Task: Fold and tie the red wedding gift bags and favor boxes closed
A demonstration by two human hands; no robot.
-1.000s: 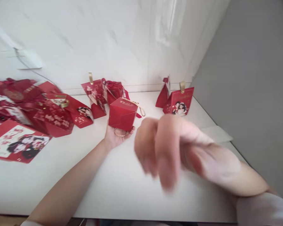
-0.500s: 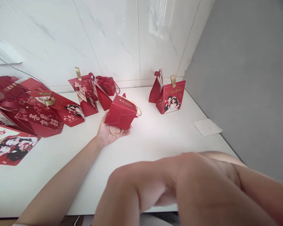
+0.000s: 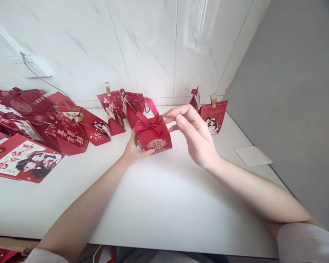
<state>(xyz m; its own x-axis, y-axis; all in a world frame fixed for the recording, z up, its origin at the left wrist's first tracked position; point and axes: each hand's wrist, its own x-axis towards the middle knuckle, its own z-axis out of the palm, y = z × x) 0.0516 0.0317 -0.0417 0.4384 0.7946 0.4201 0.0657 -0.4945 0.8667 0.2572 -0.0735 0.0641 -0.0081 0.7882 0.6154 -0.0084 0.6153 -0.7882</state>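
A small red gift box [image 3: 164,141] with a gold round emblem is held just above the white table, front facing me. My left hand [image 3: 134,148] grips it from the left, thumb along its lower front edge. On its top sits a red ribbon bow [image 3: 150,127], with one loose end standing up behind. At the box's upper right, my right hand [image 3: 194,135] has its fingers stretched out and the thumb apart. Its fingertips are close to the box's top edge; I cannot tell whether they touch it.
Several red boxes [image 3: 65,133] crowd the table's left side. Other boxes [image 3: 111,109] stand along the tiled wall. A box with a gold loop [image 3: 218,115] stands at the back right, near a white card [image 3: 252,156]. A cable [image 3: 41,78] hangs from a wall socket.
The box in my left hand has turned to show its bow and emblem instead of a plain side with gold cords. My right hand has come up beside it.
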